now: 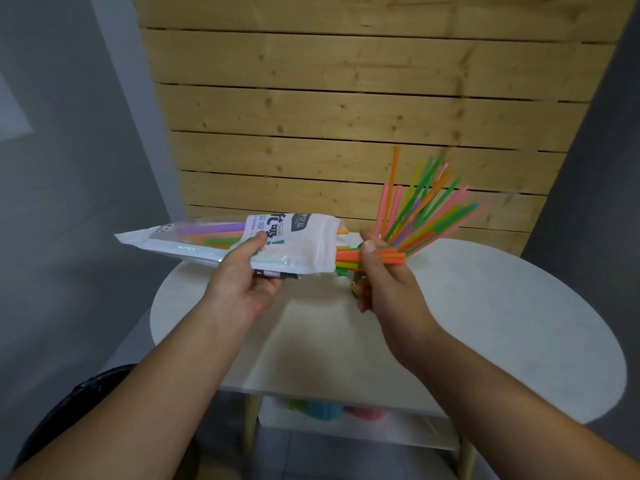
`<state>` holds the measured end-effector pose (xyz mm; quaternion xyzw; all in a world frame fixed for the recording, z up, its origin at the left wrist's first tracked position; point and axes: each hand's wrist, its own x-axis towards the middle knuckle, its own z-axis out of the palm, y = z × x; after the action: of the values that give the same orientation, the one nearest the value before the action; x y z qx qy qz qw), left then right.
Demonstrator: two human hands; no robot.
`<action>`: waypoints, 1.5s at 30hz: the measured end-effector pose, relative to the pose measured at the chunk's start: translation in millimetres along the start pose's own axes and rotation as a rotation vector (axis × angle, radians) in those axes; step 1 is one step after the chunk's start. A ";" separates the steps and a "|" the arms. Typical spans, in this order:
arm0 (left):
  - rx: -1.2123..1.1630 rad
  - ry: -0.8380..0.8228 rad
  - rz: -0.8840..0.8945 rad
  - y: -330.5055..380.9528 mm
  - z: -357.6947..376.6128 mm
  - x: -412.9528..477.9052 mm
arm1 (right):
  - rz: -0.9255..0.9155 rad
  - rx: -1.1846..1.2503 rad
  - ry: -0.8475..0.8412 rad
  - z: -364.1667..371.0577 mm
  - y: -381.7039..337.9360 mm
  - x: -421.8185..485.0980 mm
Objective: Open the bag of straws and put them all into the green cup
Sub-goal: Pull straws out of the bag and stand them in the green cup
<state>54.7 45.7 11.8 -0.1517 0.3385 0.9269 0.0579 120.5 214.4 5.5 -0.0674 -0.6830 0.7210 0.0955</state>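
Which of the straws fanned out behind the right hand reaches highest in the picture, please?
The orange straw at the fan's left, nearly upright; the other straws end lower, most leaning right.

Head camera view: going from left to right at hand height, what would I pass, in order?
Bag of straws → left hand gripping it → straws poking from its mouth → right hand pinching them → fan of standing straws.

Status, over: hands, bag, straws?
Left hand grips bag. Right hand pinches straw bundle protruding from bag mouth. Many straws already fanned in green cup, cup mostly hidden behind right hand.
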 end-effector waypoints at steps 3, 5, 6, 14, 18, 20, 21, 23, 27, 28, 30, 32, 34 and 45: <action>-0.022 0.005 -0.019 -1.2 -1.0 -0.5 | -0.028 0.070 0.131 7.6 -4.3 1.8; -0.028 0.005 -0.027 -1.8 -0.6 -1.0 | -0.021 0.128 0.173 8.1 -7.8 -0.7; -0.029 0.007 -0.029 -1.9 -0.4 -1.2 | -0.022 0.149 0.181 7.9 -9.8 -2.7; -0.044 0.047 -0.045 -0.3 -3.3 3.5 | -0.041 0.258 0.267 -12.3 -17.7 -4.8; -0.074 0.062 -0.043 2.3 -6.2 6.0 | -0.038 0.341 0.287 -29.6 -22.0 -0.2; -0.091 0.062 -0.034 4.3 -7.5 5.9 | -0.050 0.361 0.288 -37.8 -24.5 1.1; -0.099 0.062 -0.031 5.1 -8.2 6.1 | -0.055 0.365 0.292 -41.9 -25.8 1.4; -0.110 0.066 -0.025 5.9 -9.5 7.4 | -0.057 0.370 0.305 -49.6 -28.3 1.0; -0.124 0.068 -0.017 5.1 -10.2 11.5 | -0.057 0.375 0.325 -62.2 -31.6 0.3; -0.125 0.069 -0.014 4.9 -10.2 12.3 | -0.057 0.372 0.332 -64.7 -31.7 0.9; -0.125 0.074 -0.011 4.5 -10.0 13.7 | -0.053 0.370 0.345 -69.7 -31.4 2.0; -0.127 0.082 -0.009 3.9 -9.7 15.0 | -0.050 0.376 0.350 -74.5 -31.3 2.3; -0.122 0.086 -0.006 3.4 -9.1 16.0 | -0.044 0.376 0.350 -78.7 -31.1 2.5; -0.135 0.094 0.026 8.0 -10.4 17.7 | -0.054 0.382 0.400 -101.8 -29.9 6.4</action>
<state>38.7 33.0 3.4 -0.1942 0.2797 0.9400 0.0195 138.8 316.3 29.7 -0.1710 -0.5040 0.8062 0.2584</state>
